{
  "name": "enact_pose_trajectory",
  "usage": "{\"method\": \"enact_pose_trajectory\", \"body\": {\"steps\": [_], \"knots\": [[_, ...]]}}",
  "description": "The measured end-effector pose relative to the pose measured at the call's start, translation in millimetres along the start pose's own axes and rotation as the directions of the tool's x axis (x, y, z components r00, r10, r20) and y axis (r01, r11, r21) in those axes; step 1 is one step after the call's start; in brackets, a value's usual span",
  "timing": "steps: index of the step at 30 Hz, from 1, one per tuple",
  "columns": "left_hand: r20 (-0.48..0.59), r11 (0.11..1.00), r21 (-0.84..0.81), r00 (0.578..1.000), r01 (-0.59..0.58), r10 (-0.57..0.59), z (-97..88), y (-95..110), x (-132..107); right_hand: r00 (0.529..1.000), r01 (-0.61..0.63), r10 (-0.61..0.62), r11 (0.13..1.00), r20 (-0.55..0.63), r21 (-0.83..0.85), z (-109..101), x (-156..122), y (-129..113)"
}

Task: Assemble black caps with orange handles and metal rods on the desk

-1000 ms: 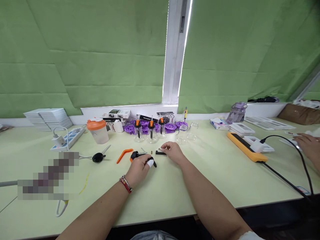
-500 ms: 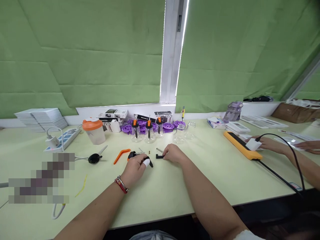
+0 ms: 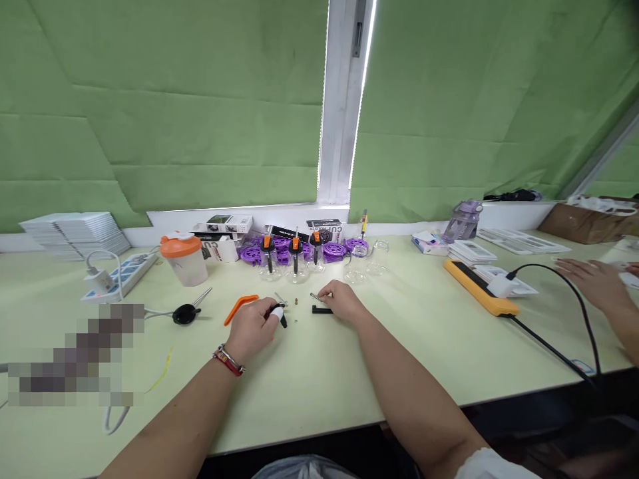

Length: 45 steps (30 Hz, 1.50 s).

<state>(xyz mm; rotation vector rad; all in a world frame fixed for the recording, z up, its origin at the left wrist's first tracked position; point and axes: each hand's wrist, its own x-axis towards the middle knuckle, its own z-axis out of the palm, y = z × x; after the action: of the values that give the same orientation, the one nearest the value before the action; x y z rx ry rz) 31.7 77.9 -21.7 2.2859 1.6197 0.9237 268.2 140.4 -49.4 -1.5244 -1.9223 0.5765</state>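
Note:
My left hand point(image 3: 254, 327), with a white wrap on one digit, is closed around a black plastic sprayer head point(image 3: 283, 318); most of it is hidden by the fingers. My right hand point(image 3: 343, 303) has its fingertips pinched at the right end of a small metal spring point(image 3: 314, 297). Just below those fingers a slim black plastic piece point(image 3: 320, 310) lies on the table, its right end covered by the hand. Between the hands are tiny brass-coloured parts point(image 3: 296, 301). A bent orange plastic strip point(image 3: 240, 307) lies beside my left hand, near a thin metal pin point(image 3: 280, 299).
Behind stand three clear bottles point(image 3: 296, 269) with black-and-orange tops, two topless ones point(image 3: 355, 271), and purple plastic discs point(image 3: 333, 251). An orange-lidded cup point(image 3: 183, 259) and black funnel-like piece point(image 3: 186, 314) are left. A yellow power strip point(image 3: 479, 289) and another person's hand point(image 3: 594, 279) are right.
My right hand has let go of the black piece and shifted up to the spring. My left hand has drawn a little left with the sprayer head. The other person's hand has moved right.

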Motion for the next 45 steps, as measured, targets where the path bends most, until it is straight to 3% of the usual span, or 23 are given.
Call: {"method": "enact_pose_trajectory", "body": {"steps": [9, 16, 21, 28, 31, 35, 40, 45], "knots": [[0.198, 0.969, 0.245, 0.980, -0.020, -0.030, 4.6, 12, 1, 0.996, 0.078, -0.072, 0.985, 0.045, -0.152, 17, 14, -2], [0.377, 0.889, 0.415, 0.926, -0.193, 0.024, 7.6, 14, 2, 0.998, 0.064, -0.059, 0.979, 0.036, -0.193, 20, 17, 0], [0.423, 0.843, 0.419, 0.894, -0.336, 0.147, 11.2, 14, 3, 0.998, 0.070, -0.068, 0.979, 0.014, -0.190, 20, 18, 2], [0.421, 0.781, 0.503, 0.894, -0.370, 0.152, 12.2, 20, 1, 0.998, 0.066, -0.064, 0.983, 0.017, -0.169, 19, 17, -1], [0.399, 0.781, 0.512, 0.905, -0.356, 0.151, 11.3, 25, 1, 0.998, 0.063, -0.061, 0.986, 0.021, -0.155, 19, 17, 0], [0.359, 0.787, 0.473, 0.902, -0.396, 0.238, 17.6, 39, 9, 0.998, 0.052, -0.048, 0.994, 0.039, -0.097, 18, 16, 2], [0.462, 0.811, 0.384, 0.852, -0.442, 0.246, 39.4, 55, 35, 0.999, 0.022, -0.017, 0.996, 0.052, -0.085, 12, 12, 4], [0.536, 0.847, 0.329, 0.821, -0.418, 0.197, 53.7, 57, 53, 0.997, 0.024, -0.022, 0.999, 0.074, -0.030, 10, 10, 9]]}}
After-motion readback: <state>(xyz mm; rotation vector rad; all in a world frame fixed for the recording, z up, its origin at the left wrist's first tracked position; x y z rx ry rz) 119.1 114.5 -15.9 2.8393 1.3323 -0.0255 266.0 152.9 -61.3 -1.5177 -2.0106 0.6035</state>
